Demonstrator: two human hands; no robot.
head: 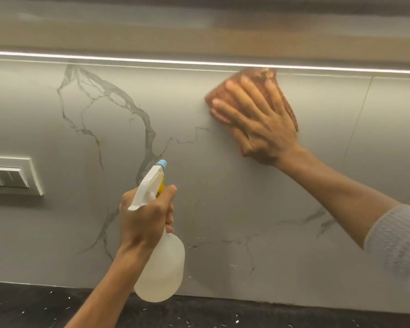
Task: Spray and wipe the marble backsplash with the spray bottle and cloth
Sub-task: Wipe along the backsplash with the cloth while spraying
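The grey marble backsplash (223,197) with dark veins fills the view. My left hand (145,218) grips the neck of a translucent white spray bottle (162,268), its blue-tipped nozzle pointing up at the wall. High on the right, my right hand (256,121) lies flat with fingers spread, pressing a brown-orange cloth (287,102) against the marble just under the light strip. The cloth is mostly hidden beneath the hand and looks blurred.
A white switch and socket plate (12,175) sits on the wall at the left. A lit LED strip (128,59) runs under the upper cabinet. A black speckled countertop (246,313) lies along the bottom. A vertical slab joint (357,119) runs right of the cloth.
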